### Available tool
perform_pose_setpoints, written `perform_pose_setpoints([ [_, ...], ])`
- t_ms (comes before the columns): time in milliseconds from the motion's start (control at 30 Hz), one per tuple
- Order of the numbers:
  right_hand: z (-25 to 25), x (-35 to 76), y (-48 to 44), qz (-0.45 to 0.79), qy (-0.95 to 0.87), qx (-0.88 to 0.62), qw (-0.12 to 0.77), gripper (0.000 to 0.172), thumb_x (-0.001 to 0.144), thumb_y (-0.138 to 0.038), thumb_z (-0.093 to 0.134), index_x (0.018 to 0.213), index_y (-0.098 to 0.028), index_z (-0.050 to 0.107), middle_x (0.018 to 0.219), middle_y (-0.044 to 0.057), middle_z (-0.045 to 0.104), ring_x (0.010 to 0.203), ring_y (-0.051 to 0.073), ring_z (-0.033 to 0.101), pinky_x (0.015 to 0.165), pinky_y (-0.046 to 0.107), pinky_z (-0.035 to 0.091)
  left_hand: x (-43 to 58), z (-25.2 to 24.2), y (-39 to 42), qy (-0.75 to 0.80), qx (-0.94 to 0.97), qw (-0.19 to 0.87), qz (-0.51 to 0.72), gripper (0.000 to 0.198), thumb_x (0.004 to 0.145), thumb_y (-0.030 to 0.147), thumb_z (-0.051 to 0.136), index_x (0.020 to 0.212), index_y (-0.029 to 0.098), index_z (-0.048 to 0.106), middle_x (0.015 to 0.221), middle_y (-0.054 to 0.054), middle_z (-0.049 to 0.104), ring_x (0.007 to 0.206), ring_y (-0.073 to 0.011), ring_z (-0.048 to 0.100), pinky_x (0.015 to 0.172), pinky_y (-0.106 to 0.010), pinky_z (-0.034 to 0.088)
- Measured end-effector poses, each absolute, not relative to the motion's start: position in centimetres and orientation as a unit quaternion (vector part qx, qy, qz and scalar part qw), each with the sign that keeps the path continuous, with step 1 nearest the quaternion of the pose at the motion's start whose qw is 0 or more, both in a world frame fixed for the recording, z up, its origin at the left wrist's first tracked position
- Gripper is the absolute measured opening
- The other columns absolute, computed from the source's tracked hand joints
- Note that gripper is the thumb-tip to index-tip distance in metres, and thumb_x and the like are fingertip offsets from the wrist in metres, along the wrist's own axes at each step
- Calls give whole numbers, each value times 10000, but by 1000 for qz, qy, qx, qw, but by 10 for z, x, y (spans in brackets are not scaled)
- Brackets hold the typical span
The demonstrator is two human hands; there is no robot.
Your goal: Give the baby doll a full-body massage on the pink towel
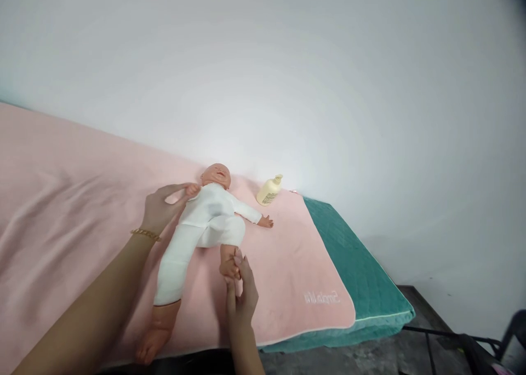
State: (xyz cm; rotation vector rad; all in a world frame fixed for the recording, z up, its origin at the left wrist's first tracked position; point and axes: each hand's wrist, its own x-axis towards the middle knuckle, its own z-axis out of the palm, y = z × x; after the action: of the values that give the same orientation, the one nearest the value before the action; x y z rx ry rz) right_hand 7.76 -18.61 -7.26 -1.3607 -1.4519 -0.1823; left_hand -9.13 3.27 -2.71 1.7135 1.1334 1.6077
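Note:
A baby doll (205, 221) in a white bodysuit lies on its back on a pink towel (287, 265), head toward the wall. My left hand (160, 208), with a gold bracelet at the wrist, pinches the doll's small hand near its shoulder. Fingers of my right hand (240, 290) are closed around the doll's foot, with that leg bent up at the knee. The doll's other leg stretches toward the near edge of the bed and its other arm rests flat on the towel.
A pale yellow lotion bottle (269, 191) lies on the towel by the white wall, right of the doll's head. Under the towel is a teal mattress (361, 276). A dark floor and black frame parts (452, 339) show at lower right.

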Motion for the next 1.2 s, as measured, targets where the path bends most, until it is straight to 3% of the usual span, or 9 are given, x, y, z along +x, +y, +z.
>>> perform_pose_setpoints([
  [200,-35,84,-152,16,-570,-594,568,338,934,-225,543,1265,-213,610,1294,93,667,1191,238,643,1073,468,477,-79,-33,35,238,786,169,545,256,867,447,631,946,246,767,1002,-34,774,991,-236,705,948,-413,537],
  [467,-26,82,-129,108,-510,-604,603,378,911,-336,579,1254,-186,628,1305,107,657,1192,252,632,985,398,531,-78,-36,38,237,789,151,547,212,874,389,637,957,243,767,1004,-27,774,977,-218,710,919,-394,546],
  [733,-38,81,-153,63,-529,-600,598,387,905,-289,600,1283,-210,627,1302,93,664,1228,257,618,995,404,546,-78,-30,26,404,629,258,612,266,803,438,703,1007,276,757,1062,-1,757,1034,-230,688,970,-377,536],
  [933,-49,81,-185,14,-578,-570,585,415,912,-211,609,1322,-272,597,1287,77,674,1176,232,654,982,390,566,-99,-29,44,490,449,217,715,366,803,316,708,1118,130,719,1096,-81,744,1037,-226,683,997,-392,523],
  [1100,-58,77,-214,-34,-637,-540,550,368,934,-232,587,1299,-277,606,1294,108,634,1207,248,619,954,427,583,-121,-42,64,633,472,152,594,519,934,406,518,1340,88,575,1304,-161,639,1182,-277,608,1039,-429,465],
  [1200,-62,73,-228,-60,-651,-550,520,315,934,-266,595,1244,-265,648,1276,128,608,1211,269,603,953,456,581,-133,-48,70,659,509,135,537,580,937,393,460,1351,-8,529,1371,-248,558,1314,-342,479,1129,-489,324],
])
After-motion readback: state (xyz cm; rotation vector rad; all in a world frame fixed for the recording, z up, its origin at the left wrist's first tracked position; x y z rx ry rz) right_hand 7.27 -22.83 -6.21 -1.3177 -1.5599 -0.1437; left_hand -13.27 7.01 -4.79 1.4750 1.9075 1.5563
